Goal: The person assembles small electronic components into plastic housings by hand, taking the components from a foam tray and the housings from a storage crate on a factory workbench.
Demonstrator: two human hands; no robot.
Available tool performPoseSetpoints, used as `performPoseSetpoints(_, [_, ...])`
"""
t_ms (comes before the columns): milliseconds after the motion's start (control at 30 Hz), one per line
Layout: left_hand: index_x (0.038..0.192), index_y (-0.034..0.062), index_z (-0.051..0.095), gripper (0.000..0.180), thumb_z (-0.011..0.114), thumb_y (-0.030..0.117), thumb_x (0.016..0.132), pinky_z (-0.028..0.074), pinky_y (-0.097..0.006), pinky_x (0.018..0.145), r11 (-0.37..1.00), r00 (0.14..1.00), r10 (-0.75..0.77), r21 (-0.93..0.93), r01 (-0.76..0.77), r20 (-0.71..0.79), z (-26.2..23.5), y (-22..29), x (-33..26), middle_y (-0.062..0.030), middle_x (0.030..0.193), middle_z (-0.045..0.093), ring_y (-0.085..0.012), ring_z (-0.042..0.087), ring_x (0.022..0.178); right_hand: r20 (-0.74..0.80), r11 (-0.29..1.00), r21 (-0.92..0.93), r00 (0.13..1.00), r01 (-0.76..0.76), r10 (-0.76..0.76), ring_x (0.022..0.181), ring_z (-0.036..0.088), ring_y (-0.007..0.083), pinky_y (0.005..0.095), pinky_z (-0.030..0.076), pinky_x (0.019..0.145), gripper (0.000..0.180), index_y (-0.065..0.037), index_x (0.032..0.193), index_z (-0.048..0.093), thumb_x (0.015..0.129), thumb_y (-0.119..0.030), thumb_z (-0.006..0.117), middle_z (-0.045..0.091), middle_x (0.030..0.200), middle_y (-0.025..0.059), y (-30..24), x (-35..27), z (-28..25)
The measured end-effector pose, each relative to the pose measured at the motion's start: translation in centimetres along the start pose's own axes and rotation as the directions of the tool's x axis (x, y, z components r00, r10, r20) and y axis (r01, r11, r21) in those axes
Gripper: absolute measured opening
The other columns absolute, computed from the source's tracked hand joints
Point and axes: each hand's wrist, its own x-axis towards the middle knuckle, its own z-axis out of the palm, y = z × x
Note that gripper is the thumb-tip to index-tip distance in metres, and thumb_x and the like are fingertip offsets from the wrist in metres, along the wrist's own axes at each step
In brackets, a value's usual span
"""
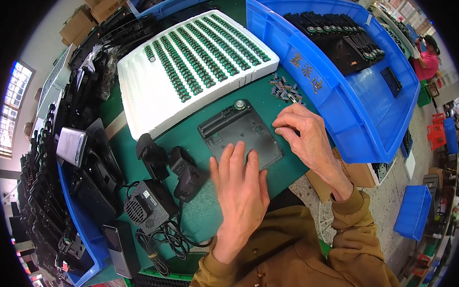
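Observation:
A flat black plastic panel [232, 131] lies on the green work mat, with a long raised housing along its far left side. A round silver-and-green part [239, 104] sits at that housing's far end. My left hand [240, 182] rests on the near edge of the panel, fingers extended and apart. Just right of the panel, my right hand [306, 136] is closed in a pinch. Whatever is between its fingertips is too small or hidden to make out. Beyond the right hand is a loose pile of small grey metal-looking pieces [286, 90].
A white foam tray [155, 108] holds rows of small green-and-black parts. At right stands a blue bin [352, 115] with black panels. Left of my hand are a black power unit [149, 206], coiled cable [173, 240] and black devices [188, 175]. A person [427, 62] is far off.

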Motion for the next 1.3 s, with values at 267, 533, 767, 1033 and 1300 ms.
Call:
performPoseSetpoints(267, [0.119,0.0000,0.062,0.042,0.070,0.004,0.078,0.033,-0.061,0.108,1.000,1.000,0.009,-0.006,-0.009,-0.009,0.0,-0.3,-0.1,-0.0171,0.136,0.053,-0.0394,0.046,0.129,0.072,0.968,0.229,0.993,-0.106,0.092,0.082,0.069,0.0158,0.0269,0.056,0.072,0.024,0.001,0.104,0.069,0.083,0.010,0.064,0.069,0.096,0.0091,-2.2,1.0,0.6])
performPoseSetpoints(533, [0.121,-0.0001,0.061,0.042,0.071,0.006,0.080,0.032,-0.062,0.108,0.999,1.000,0.009,-0.031,-0.009,-0.003,0.1,-0.3,-0.1,-0.0172,0.137,0.051,-0.0393,0.045,0.130,0.077,0.996,0.079,0.996,0.045,-0.051,0.087,0.065,0.0306,0.0383,0.053,0.074,0.023,0.002,0.101,0.068,0.080,0.008,0.064,0.070,0.092,0.0132,-2.0,1.5,1.6])
performPoseSetpoints(767, [0.121,-0.0024,0.060,0.041,0.069,0.011,0.083,0.034,-0.065,0.104,0.999,0.999,0.046,-0.010,-0.046,-0.006,0.1,-0.6,-0.1,-0.0207,0.135,0.049,-0.0392,0.044,0.128,0.098,0.982,-0.043,0.978,0.186,-0.182,0.081,0.064,0.0267,0.0351,0.053,0.069,0.025,0.000,0.099,0.070,0.077,0.009,0.066,0.072,0.092,0.0109,-2.1,2.0,1.5])
performPoseSetpoints(1033, [0.121,-0.0023,0.061,0.041,0.069,0.011,0.082,0.034,-0.065,0.104,0.999,0.999,0.039,-0.013,-0.039,0.001,0.2,-0.4,-0.2,-0.0206,0.135,0.050,-0.0388,0.044,0.129,0.093,0.947,-0.089,0.949,0.308,-0.300,0.080,0.059,0.0371,0.0443,0.048,0.067,0.027,0.004,0.095,0.064,0.069,0.006,0.059,0.065,0.085,0.0168,-2.5,2.1,1.8])
performPoseSetpoints(1300, [0.121,-0.0022,0.060,0.041,0.069,0.011,0.083,0.034,-0.065,0.104,0.999,0.999,0.038,-0.010,-0.038,0.006,-0.1,-0.4,0.0,-0.0200,0.134,0.050,-0.0384,0.044,0.129,0.122,0.981,-0.120,0.983,0.150,-0.135,0.078,0.068,0.0296,0.0356,0.055,0.067,0.023,0.002,0.098,0.067,0.076,0.009,0.067,0.068,0.092,0.0142,-2.8,1.7,1.2])
